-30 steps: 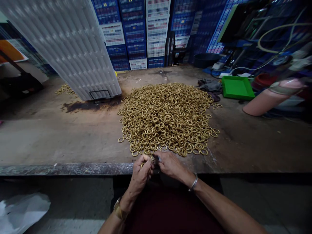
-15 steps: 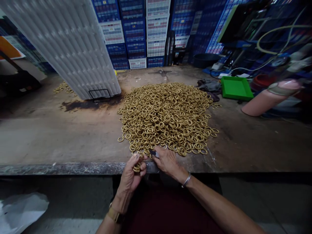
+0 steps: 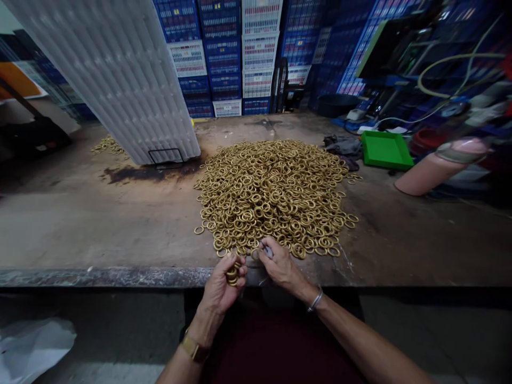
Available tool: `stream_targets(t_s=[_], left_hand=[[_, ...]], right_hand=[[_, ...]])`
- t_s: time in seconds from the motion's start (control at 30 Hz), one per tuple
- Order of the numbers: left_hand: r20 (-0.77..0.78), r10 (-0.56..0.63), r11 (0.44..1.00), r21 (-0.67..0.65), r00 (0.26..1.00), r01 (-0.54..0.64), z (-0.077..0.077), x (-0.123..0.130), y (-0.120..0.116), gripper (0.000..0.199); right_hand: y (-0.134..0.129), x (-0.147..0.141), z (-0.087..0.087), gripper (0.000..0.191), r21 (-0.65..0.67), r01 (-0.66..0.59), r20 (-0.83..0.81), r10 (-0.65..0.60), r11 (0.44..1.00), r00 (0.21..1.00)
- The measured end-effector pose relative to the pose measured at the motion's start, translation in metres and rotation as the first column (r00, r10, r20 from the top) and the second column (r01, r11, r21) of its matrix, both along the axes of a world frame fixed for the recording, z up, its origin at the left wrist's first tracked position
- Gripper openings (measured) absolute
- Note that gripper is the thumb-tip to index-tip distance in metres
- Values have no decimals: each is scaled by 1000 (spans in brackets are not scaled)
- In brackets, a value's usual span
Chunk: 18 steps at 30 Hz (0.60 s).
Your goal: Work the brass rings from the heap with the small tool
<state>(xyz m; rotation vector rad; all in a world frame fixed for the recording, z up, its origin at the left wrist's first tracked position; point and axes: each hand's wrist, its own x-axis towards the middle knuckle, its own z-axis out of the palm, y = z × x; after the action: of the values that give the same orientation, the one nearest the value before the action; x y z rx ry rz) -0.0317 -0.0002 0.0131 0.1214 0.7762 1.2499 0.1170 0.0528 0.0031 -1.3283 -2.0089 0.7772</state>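
A large heap of brass-coloured rings (image 3: pixel 272 192) lies on the worktable. At its near edge my left hand (image 3: pixel 224 282) is closed around several rings (image 3: pixel 232 274), stacked against its fingers. My right hand (image 3: pixel 282 268), just to the right and apart from it, grips a small grey hand tool (image 3: pixel 268 250); its exact kind is mostly hidden by the fingers. One ring (image 3: pixel 255 254) shows beside the tool, at the front of the heap. Whether the tool touches that ring I cannot tell.
A tall white ribbed panel (image 3: pixel 132 80) stands at the left by a black wire stand (image 3: pixel 166 157). A green tray (image 3: pixel 387 150) and a pink bottle (image 3: pixel 438 168) are at the right. Stacked crates (image 3: pixel 224 58) line the back. The table's front edge (image 3: pixel 100 277) runs beneath my hands.
My right hand has drawn slightly right, away from the left, and the tool has turned in its fingers. My left hand has shifted a little right, showing more of its rings.
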Motion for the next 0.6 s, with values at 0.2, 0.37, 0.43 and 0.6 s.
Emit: stream_targets(t_s=[0.2,0.37,0.43,0.6], left_hand=[[-404,7,997,70,915,24,2,17,0,29],[-512,-50,989,92,858,112,-1,19,0,28],[-612,-23,986,117,791,119,-2,18,-1,26],[-785,10,973,152,619,176,-1,17,-2,24]], right_hand=[[-6,-1,4,7,75,-5,-97,13,997,995],[-9,-2,6,6,7,-59,-145,59,998,988],[-9,-3,8,7,-70,-70,-188,56,995,980],[-4,-5,9,14,-201,-69,-252,16,977,967]])
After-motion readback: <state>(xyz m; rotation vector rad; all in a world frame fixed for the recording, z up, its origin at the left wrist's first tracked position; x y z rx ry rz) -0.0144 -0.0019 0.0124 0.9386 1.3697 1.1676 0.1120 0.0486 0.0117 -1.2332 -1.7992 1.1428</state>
